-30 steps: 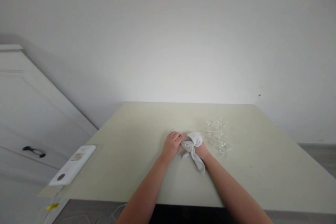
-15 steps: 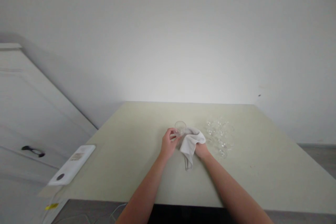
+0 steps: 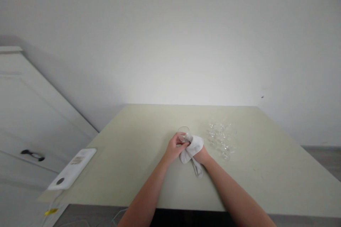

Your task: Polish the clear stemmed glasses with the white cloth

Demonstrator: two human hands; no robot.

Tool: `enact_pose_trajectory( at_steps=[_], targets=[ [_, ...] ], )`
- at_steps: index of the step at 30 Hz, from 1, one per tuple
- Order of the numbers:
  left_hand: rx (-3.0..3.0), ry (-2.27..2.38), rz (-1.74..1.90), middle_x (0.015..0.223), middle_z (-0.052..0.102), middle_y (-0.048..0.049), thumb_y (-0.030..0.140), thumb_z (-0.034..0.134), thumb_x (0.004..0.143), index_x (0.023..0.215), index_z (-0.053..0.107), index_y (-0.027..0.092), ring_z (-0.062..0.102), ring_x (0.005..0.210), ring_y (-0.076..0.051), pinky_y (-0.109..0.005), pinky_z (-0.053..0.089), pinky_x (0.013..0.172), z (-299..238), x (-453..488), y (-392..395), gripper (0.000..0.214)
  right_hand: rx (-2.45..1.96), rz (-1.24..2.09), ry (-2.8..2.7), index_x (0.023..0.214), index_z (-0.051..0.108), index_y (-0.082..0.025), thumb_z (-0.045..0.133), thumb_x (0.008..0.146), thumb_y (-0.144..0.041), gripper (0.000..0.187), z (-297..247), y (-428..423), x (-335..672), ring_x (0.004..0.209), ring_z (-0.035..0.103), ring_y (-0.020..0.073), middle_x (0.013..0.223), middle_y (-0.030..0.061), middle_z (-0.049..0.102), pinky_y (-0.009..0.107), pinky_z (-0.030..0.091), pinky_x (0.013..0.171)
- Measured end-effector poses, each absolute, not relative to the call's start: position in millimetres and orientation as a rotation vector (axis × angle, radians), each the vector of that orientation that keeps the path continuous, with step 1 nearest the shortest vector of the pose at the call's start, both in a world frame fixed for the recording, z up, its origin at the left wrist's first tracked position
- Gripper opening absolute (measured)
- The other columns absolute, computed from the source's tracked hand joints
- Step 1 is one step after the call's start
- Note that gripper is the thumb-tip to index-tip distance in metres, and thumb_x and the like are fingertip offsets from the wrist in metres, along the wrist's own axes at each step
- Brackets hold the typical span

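Note:
My left hand point(image 3: 176, 146) is closed around a small clear glass point(image 3: 184, 134), whose round rim faces up and away from me. A pale grey-white cloth point(image 3: 195, 145) covers the fingers of my right hand point(image 3: 201, 155), which grips it against the lower side of the glass. One end of the cloth hangs down toward the table. To the right of my hands, several clear glasses point(image 3: 221, 134) stand in a cluster; their exact shapes blur together.
The pale table point(image 3: 138, 163) reaches back to the white wall point(image 3: 186, 42). A white power strip point(image 3: 73, 168) with a cord lies at the table's left edge. Beyond it stands a white cabinet point(image 3: 39, 113) with a dark handle point(image 3: 32, 155).
The cloth has bunched closer around the glass and my right hand has moved slightly left and nearer. The glass is tilted a little differently and sits slightly lower in view.

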State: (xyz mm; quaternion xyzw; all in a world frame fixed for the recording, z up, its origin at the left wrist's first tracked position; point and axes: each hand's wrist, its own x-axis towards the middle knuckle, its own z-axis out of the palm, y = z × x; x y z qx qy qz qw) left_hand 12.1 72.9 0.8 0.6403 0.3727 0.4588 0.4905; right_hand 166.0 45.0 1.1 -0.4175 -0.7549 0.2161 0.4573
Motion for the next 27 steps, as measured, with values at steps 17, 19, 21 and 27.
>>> enact_pose_trajectory(
  at_steps=[17,19,21,27],
  targets=[
    [1.341,0.756,1.196,0.093,0.068,-0.005,0.045,0.077,0.068,0.109,0.059,0.016,0.064,0.083,-0.016,-0.026,0.048,0.075,2.4,3.5,79.6,0.053,-0.981,0.942,-1.717,0.083,0.071,-0.017,0.056,0.084,-0.041,0.028,-6.2,43.2,164.7,0.087,0.066,0.0223,0.087,0.0067,0.073,0.04,0.05,0.092],
    [1.296,0.781,1.206,0.091,0.068,-0.0048,0.045,0.078,0.067,0.111,0.058,0.015,0.064,0.079,-0.015,-0.026,0.048,0.072,3.2,3.2,79.7,0.057,-0.974,0.977,-1.705,0.08,0.071,-0.016,0.058,0.083,-0.04,0.028,-7.6,42.9,164.3,0.08,0.066,0.0218,0.081,0.0072,0.072,0.04,0.052,0.087],
    [1.237,0.719,1.196,0.096,0.068,-0.0077,0.048,0.076,0.069,0.115,0.057,0.015,0.065,0.082,-0.018,-0.029,0.048,0.074,4.8,2.9,78.4,0.06,-0.936,1.049,-1.673,0.081,0.071,-0.017,0.057,0.084,-0.041,0.028,-6.9,41.3,163.6,0.075,0.065,0.0207,0.077,0.0067,0.072,0.038,0.055,0.08],
    [1.237,0.678,1.182,0.103,0.067,-0.0086,0.05,0.076,0.067,0.112,0.059,0.017,0.064,0.089,-0.019,-0.028,0.048,0.076,5.0,4.0,77.4,0.058,-0.93,0.949,-1.696,0.087,0.072,-0.019,0.056,0.086,-0.041,0.027,-6.6,40.6,163.9,0.078,0.067,0.0216,0.084,0.0068,0.074,0.036,0.055,0.082]
  ],
)
